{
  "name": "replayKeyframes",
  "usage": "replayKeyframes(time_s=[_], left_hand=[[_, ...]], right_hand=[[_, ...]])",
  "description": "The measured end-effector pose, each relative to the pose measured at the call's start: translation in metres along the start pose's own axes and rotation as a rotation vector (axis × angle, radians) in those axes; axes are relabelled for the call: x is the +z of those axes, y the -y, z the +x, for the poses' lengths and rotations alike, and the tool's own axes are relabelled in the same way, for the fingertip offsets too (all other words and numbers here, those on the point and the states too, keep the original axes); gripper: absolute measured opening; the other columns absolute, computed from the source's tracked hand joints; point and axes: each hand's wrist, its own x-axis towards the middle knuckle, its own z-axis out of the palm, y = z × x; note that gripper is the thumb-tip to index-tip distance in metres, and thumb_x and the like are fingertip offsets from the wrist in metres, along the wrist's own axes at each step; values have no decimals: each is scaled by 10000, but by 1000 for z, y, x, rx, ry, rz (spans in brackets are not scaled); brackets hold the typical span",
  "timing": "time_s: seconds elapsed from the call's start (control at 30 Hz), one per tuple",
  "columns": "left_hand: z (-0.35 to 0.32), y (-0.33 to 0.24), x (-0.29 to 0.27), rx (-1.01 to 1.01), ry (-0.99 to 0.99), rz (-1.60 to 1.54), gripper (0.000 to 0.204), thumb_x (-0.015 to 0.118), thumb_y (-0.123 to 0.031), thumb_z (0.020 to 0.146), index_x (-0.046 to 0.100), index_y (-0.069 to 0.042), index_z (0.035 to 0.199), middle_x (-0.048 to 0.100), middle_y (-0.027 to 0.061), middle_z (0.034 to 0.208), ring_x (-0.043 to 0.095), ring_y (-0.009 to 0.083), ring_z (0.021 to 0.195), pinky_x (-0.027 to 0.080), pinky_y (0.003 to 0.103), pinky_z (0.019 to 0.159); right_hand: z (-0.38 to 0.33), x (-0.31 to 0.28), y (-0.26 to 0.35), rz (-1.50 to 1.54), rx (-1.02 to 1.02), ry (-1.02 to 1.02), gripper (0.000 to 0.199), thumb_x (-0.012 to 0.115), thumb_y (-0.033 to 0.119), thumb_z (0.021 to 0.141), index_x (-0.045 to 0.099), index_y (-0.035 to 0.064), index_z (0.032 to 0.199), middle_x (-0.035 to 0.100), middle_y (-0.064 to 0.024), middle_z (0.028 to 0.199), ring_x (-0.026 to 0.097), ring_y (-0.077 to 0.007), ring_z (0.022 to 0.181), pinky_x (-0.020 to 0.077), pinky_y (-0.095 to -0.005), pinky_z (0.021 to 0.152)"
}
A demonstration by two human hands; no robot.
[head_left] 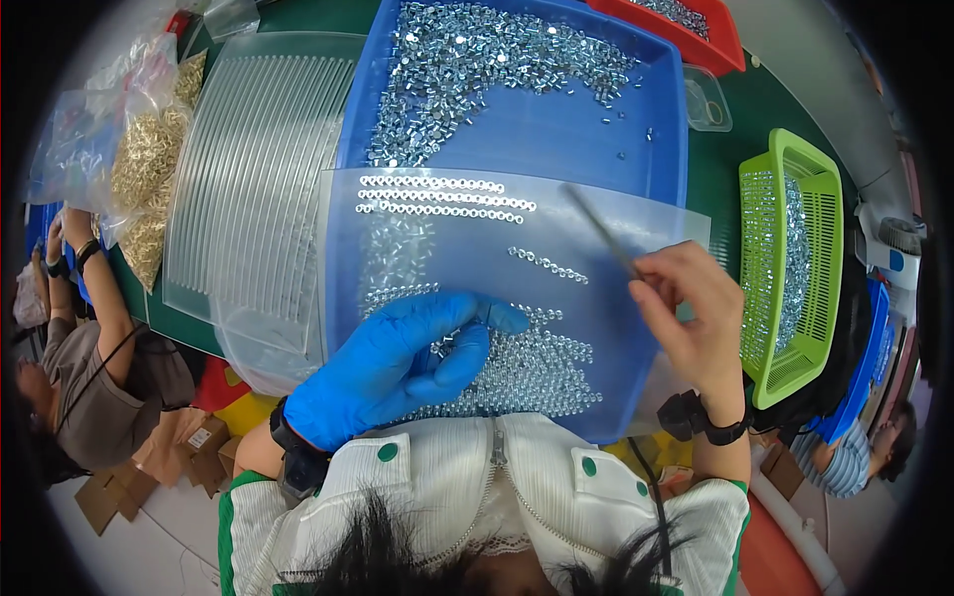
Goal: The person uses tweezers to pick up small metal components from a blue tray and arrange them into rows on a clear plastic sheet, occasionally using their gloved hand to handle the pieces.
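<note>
Left hand (397, 363), blue-gloved, is curled over a loose pile of small silver nuts (527, 368) on the clear grooved plate (636, 214) that lies across the blue tray (497, 129). Right hand (696, 308), bare, pinches a thin rod (599, 230) whose long axis runs up-left toward the short nut row (547, 264) mid-plate. Right hand is nearer that row; filled rows (442, 197) sit at the plate's far edge.

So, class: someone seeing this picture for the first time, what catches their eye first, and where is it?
Probably the blue glove on the left hand, low centre, resting on a clear grooved sheet with rows of small metal nuts. Beneath lies a big blue tray strewn with nuts. The bare right hand holds a thin rod.
</note>
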Motion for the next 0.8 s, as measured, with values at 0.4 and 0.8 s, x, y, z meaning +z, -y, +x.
replayKeyframes(time_s=[0.4, 0.8], left_hand=[[7, 9, 14, -183, -9, -34, 360, 456, -263, 936, 550, 46, 1094, 418, 7, 625, 301, 56, 471, 244, 189, 426], [5, 5, 16, -226, -93, -78, 372, 467, -285, 935, 559, 44, 1085, 488, 21, 672, 341, 51, 502, 277, 180, 448]], right_hand=[[-3, 11, 14, 105, -178, -123, 173, 689, -54, 688, 596, 14, 817, 651, -101, 842, 639, -195, 707, 496, -251, 574], [0, 13, 13, 44, -194, -61, 209, 690, -52, 678, 577, 23, 838, 655, -117, 851, 643, -225, 738, 503, -269, 638]])
